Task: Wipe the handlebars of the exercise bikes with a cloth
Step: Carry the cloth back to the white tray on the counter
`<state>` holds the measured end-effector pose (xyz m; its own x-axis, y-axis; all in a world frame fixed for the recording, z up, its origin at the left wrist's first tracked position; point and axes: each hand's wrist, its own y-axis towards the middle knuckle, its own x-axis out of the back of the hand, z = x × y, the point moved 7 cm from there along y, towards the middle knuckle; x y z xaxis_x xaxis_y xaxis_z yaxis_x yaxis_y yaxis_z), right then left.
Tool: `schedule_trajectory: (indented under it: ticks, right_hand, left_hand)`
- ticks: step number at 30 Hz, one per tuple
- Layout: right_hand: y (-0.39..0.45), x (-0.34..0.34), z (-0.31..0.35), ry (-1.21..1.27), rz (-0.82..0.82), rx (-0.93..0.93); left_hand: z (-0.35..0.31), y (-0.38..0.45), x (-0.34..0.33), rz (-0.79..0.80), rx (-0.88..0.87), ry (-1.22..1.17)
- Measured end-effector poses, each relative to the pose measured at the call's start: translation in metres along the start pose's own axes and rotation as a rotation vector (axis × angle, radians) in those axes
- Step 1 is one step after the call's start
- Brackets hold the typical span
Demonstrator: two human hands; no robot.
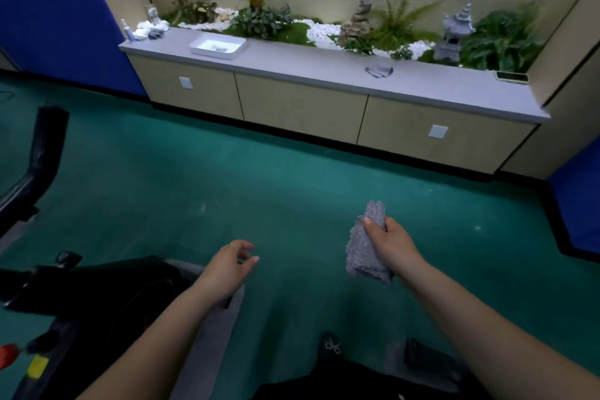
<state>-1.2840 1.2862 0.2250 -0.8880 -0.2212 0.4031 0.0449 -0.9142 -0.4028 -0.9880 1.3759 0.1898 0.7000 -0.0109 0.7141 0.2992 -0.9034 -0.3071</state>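
Note:
My right hand (391, 242) grips a crumpled grey cloth (365, 252) over the green floor, thumb pressed on its front. To its left my left hand (232, 261) hangs in the air with loosely curled fingers and holds nothing. A black handlebar (43, 153) of an exercise bike rises at the far left, well away from both hands. The bike's dark frame and body (107, 299) fill the lower left, just left of my left forearm.
A low cabinet with a grey counter (324, 66) runs across the back. On it lie a white tray (217, 46), a second grey cloth (379, 70) and a phone (512, 76). Plants and stone ornaments stand behind. Blue padded walls flank both sides. My shoe (331, 346) shows below.

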Motion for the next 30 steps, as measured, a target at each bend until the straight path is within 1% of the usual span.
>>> schedule_trajectory:
  ticks: [3,5,8,11,14,18,22,27,30]
  right_hand:
    - [0.054,0.005,0.025,-0.028,0.019,-0.004]
    - [0.09,0.009,0.049,-0.062,0.005,0.025]
    - [0.142,0.007,0.091,-0.125,-0.001,0.08]
    - [0.189,-0.006,0.131,-0.096,0.023,0.111]
    - [0.231,-0.025,0.168,-0.067,0.06,0.136]
    - [0.291,-0.06,0.206,-0.098,0.104,0.145]
    - [0.357,-0.086,0.244,-0.12,0.098,0.124]
    - [0.434,-0.096,0.307,-0.137,0.083,0.142]
    - [0.48,-0.101,0.34,-0.089,0.101,0.13]
  left_hand:
    - [-0.015,0.045,0.013,0.002,0.039,0.003]
    - [-0.028,0.076,0.027,-0.007,0.046,-0.002]
    - [-0.053,0.122,0.059,-0.073,0.022,-0.023]
    - [-0.075,0.166,0.093,-0.147,-0.012,-0.045]
    - [-0.082,0.211,0.116,-0.175,-0.017,-0.087]
    - [-0.073,0.283,0.133,-0.153,0.007,-0.108]
    - [-0.066,0.362,0.154,-0.131,0.032,-0.1]
    - [-0.084,0.456,0.192,-0.109,0.02,-0.092]
    - [-0.097,0.508,0.217,-0.108,0.008,-0.091]
